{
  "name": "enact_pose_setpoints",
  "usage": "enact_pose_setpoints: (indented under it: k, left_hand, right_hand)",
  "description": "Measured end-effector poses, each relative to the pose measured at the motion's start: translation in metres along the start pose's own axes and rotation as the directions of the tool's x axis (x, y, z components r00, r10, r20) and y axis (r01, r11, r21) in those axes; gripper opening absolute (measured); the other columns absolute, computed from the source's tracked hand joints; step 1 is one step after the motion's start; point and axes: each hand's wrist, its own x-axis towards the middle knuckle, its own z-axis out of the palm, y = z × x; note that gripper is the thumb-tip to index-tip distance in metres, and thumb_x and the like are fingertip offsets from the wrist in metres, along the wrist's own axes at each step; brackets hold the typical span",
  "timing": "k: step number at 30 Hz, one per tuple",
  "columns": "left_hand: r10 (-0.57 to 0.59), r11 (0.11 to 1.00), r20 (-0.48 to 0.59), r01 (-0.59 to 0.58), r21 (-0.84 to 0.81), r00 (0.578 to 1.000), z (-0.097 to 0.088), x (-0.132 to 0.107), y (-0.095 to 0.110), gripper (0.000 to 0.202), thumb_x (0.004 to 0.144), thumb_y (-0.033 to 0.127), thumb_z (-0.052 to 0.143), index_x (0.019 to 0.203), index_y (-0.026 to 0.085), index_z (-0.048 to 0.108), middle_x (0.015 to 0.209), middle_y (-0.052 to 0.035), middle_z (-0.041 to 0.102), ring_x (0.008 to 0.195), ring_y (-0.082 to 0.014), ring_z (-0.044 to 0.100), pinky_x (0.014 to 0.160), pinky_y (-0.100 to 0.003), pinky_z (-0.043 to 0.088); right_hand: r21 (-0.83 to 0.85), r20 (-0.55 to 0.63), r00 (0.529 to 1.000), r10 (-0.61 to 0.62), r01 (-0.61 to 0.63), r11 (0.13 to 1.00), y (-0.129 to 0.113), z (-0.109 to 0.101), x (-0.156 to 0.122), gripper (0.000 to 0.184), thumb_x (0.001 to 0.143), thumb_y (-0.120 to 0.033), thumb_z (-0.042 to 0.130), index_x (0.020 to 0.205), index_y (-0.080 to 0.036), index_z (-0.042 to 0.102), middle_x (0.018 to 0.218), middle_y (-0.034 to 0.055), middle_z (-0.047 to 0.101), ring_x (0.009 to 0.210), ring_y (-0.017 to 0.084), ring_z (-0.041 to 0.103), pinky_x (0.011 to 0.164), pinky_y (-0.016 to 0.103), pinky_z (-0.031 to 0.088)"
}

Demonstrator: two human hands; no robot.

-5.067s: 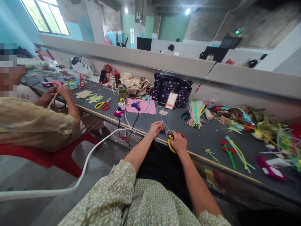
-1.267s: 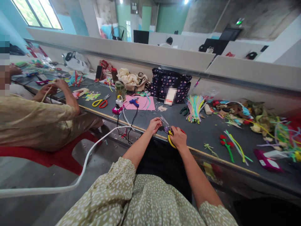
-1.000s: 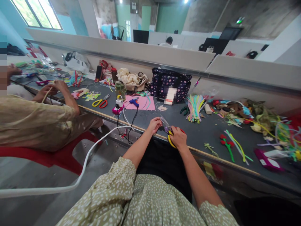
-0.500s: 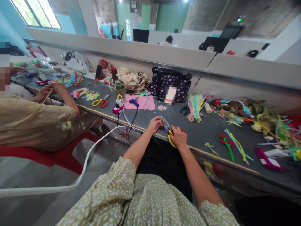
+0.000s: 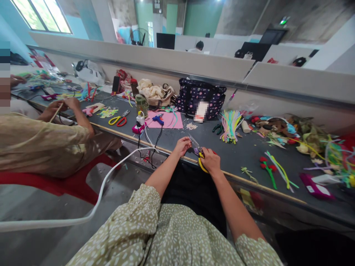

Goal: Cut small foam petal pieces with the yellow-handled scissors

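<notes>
Both of my hands work at the near edge of a long dark table (image 5: 244, 153). My right hand (image 5: 211, 162) is closed round the yellow and red handles of a pair of scissors (image 5: 197, 150), whose blades point up and to the left. Just left of the blades, my left hand (image 5: 182, 145) pinches a small purple piece (image 5: 196, 150) that I cannot make out in detail. The two hands nearly touch.
A dotted dark bag (image 5: 200, 99), a bundle of coloured pipe cleaners (image 5: 230, 127), red-and-green flower stems (image 5: 267, 170), a pink sheet (image 5: 166, 120) with a blue glue gun (image 5: 158, 119) and a second pair of scissors (image 5: 119, 120) lie about. A co-worker's hands (image 5: 63, 105) work at left.
My hands and the scissors have stayed in the same spot with only small shifts. The camera view has drifted slightly; the co-worker's hands moved a little.
</notes>
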Motion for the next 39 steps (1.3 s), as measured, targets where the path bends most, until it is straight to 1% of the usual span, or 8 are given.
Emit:
enact_pose_setpoints:
  k: [12,18,23,26,30,34,37,39]
  left_hand:
    - [-0.010,1.000,-0.032,0.010,-0.006,0.999,0.004,-0.004,0.005,0.029,0.056,0.014,0.076,0.078,0.012,0.058,0.065,0.0007,0.059,0.050,-0.0037,0.048,0.058,-0.023,0.043]
    - [-0.003,1.000,-0.015,0.003,-0.008,1.000,0.000,-0.002,0.003,0.032,0.054,0.016,0.079,0.080,0.012,0.060,0.068,-0.0006,0.062,0.051,-0.0039,0.050,0.058,-0.022,0.045]
    - [0.025,1.000,-0.007,-0.025,-0.015,1.000,0.002,-0.003,0.004,0.031,0.056,0.016,0.077,0.083,0.012,0.061,0.067,0.0001,0.061,0.051,-0.0034,0.049,0.057,-0.021,0.044]
    - [0.030,1.000,-0.030,-0.030,0.008,0.999,0.004,-0.003,0.004,0.030,0.056,0.015,0.076,0.083,0.012,0.061,0.065,0.0001,0.060,0.050,-0.0037,0.048,0.056,-0.022,0.044]
    - [0.063,0.993,-0.057,-0.057,0.100,0.996,0.006,-0.003,0.001,0.030,0.056,0.017,0.075,0.081,0.012,0.060,0.064,0.0001,0.060,0.048,-0.0043,0.048,0.055,-0.022,0.042]
    - [0.134,0.950,-0.106,-0.098,0.296,0.985,0.010,-0.001,-0.005,0.025,0.055,0.021,0.073,0.075,0.014,0.059,0.057,0.0030,0.056,0.043,-0.0046,0.046,0.048,-0.020,0.036]
    - [0.168,0.884,-0.137,-0.088,0.460,0.976,0.014,0.004,-0.008,0.019,0.058,0.021,0.070,0.071,0.014,0.059,0.049,0.0044,0.052,0.039,-0.0051,0.043,0.044,-0.019,0.031]
    - [0.201,0.845,-0.170,-0.083,0.529,0.965,0.017,0.011,-0.009,0.015,0.058,0.020,0.069,0.069,0.014,0.059,0.048,0.0048,0.050,0.037,-0.0053,0.041,0.043,-0.019,0.029]
  right_hand:
    - [0.010,0.016,1.000,-0.008,0.008,1.000,0.003,0.003,0.003,0.033,0.085,-0.032,0.045,0.115,-0.023,0.053,0.092,0.0047,0.062,0.071,0.015,0.056,0.059,0.025,0.030]
    - [0.013,-0.011,0.978,0.209,-0.209,0.978,0.014,0.001,0.007,0.037,0.086,-0.038,0.043,0.118,-0.022,0.049,0.098,0.0077,0.060,0.081,0.019,0.058,0.062,0.027,0.035]
    - [0.032,0.132,0.927,0.352,-0.359,0.933,0.036,0.000,0.009,0.044,0.085,-0.040,0.043,0.124,-0.019,0.046,0.100,0.0116,0.061,0.091,0.023,0.058,0.070,0.030,0.038]
    - [0.133,0.237,0.905,0.354,-0.391,0.911,0.053,0.000,0.010,0.052,0.082,-0.041,0.047,0.130,-0.021,0.041,0.104,0.0101,0.063,0.091,0.022,0.059,0.071,0.030,0.039]
    - [0.241,0.299,0.924,0.240,-0.316,0.918,0.064,-0.003,0.010,0.057,0.077,-0.041,0.053,0.128,-0.018,0.045,0.101,0.0077,0.065,0.091,0.020,0.059,0.071,0.027,0.040]
    - [0.086,0.276,0.934,0.227,-0.259,0.962,0.059,-0.010,0.006,0.050,0.080,-0.047,0.047,0.123,-0.022,0.053,0.102,0.0118,0.064,0.092,0.023,0.059,0.072,0.030,0.040]
    - [0.011,0.326,0.910,0.256,-0.275,0.961,0.054,-0.013,0.001,0.050,0.082,-0.053,0.042,0.125,-0.027,0.051,0.099,0.0114,0.064,0.086,0.024,0.061,0.069,0.032,0.041]
    - [-0.008,0.302,0.917,0.260,-0.270,0.963,0.052,-0.012,-0.003,0.052,0.084,-0.054,0.039,0.127,-0.028,0.049,0.097,0.0117,0.063,0.084,0.023,0.061,0.068,0.032,0.041]
